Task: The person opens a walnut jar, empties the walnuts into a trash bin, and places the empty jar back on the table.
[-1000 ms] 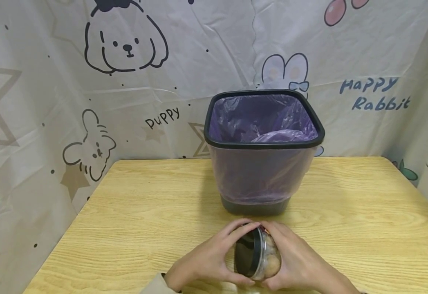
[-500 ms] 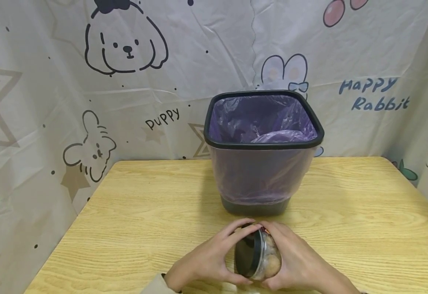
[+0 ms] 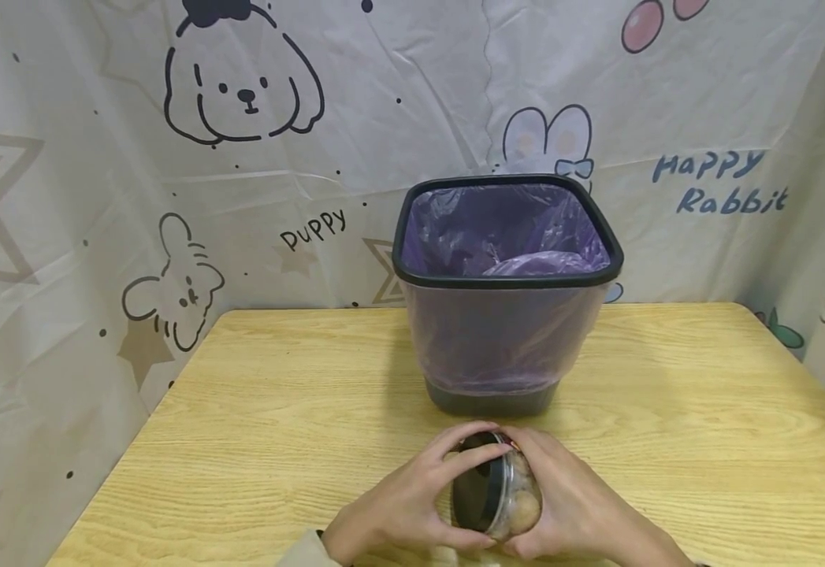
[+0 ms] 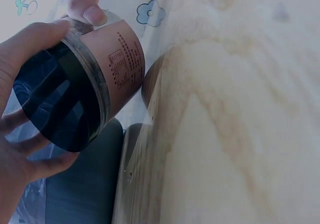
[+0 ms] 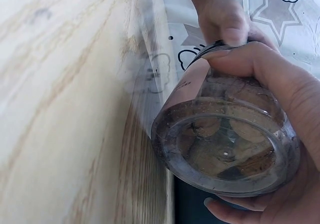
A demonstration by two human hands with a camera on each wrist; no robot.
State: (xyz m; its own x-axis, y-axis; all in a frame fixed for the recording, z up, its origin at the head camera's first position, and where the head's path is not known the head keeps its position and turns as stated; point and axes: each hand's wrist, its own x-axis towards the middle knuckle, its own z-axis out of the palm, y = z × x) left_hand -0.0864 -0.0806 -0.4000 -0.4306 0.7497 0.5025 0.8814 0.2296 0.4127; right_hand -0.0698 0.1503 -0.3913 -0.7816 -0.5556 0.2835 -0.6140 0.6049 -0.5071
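Near six o'clock, one tilted jar (image 3: 503, 499): the left hand (image 3: 421, 492) curls round its black lid (image 3: 474, 496), the right hand (image 3: 564, 504) round its clear body (image 3: 524, 510); whether it touches the one wood-grain table (image 3: 256, 441) is hard to tell. At twelve, one purple-lined bin (image 3: 500, 339) stands before cartoon-printed cloth (image 3: 369, 118).

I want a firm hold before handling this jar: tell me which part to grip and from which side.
Grip the jar round its clear body from the right, where the right hand holds it. The jar is tipped sideways, its black lid facing left, so the rounded body probably gives that side the surest hold. That leaves the lid to the left hand.
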